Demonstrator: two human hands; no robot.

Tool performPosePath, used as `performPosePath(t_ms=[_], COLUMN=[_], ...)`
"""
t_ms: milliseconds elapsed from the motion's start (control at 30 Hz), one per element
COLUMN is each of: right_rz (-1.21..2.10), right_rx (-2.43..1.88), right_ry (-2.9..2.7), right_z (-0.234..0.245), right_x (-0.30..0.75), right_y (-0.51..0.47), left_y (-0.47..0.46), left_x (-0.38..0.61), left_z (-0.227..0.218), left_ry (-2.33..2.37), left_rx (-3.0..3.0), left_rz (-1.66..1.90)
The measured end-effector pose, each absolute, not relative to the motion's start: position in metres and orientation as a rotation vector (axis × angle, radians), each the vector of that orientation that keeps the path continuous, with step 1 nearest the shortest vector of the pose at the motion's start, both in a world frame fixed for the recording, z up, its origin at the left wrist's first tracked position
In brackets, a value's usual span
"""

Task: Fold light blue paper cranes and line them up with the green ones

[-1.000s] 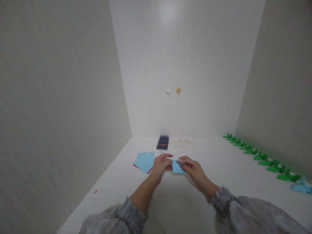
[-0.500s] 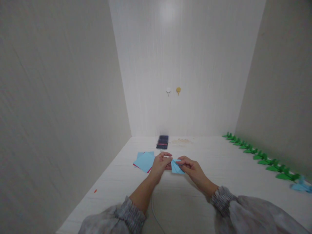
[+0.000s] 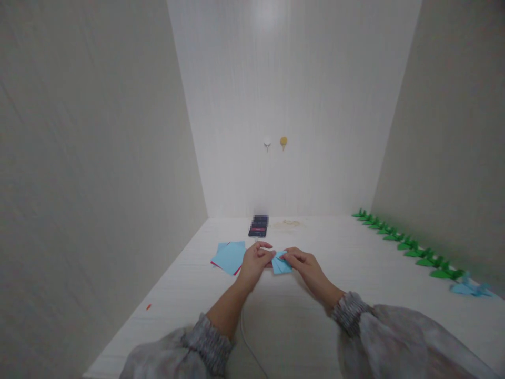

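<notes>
Between my two hands is a small folded piece of light blue paper, held just above the white table. My left hand pinches its left edge between thumb and fingers. At its upper right, the thumb and fingers of my right hand grip a folded flap; the fingertips partly hide the creases. A stack of square paper sheets, light blue on top with red edges showing beneath, lies just left of my left hand.
Behind my hands a phone rests near the back wall, with a white cable running toward me. Along the right wall stand several green folded paper figures and a light blue one. A small orange-red scrap lies at the left edge.
The view has shifted slightly, so everything sits a little further left and higher. My right fingers have moved inward over the folded paper, whose flap now lies flatter. Both hands keep their hold.
</notes>
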State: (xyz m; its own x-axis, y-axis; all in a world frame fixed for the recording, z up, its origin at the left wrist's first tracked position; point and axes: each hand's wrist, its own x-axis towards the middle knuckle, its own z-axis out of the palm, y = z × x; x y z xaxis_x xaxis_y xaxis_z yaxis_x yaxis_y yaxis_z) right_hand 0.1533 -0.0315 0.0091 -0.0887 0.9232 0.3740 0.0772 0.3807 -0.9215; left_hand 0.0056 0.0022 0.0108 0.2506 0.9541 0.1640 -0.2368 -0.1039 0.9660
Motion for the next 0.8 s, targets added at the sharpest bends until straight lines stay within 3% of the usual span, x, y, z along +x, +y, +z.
performPosePath(t_ms=[233, 800], right_rz=[1.117, 1.090], right_rx=[-0.887, -0.930], right_ry=[-1.329, -1.318], right_z=[-0.003, -0.006], right_x=[0.154, 0.156], right_y=[-0.024, -0.023], left_y=[0.001, 0.002], left_x=[0.012, 0.009], left_z=[0.005, 0.006], left_ry=[0.771, 0.783], left_rx=[1.284, 1.315], left_rz=[1.209, 1.126])
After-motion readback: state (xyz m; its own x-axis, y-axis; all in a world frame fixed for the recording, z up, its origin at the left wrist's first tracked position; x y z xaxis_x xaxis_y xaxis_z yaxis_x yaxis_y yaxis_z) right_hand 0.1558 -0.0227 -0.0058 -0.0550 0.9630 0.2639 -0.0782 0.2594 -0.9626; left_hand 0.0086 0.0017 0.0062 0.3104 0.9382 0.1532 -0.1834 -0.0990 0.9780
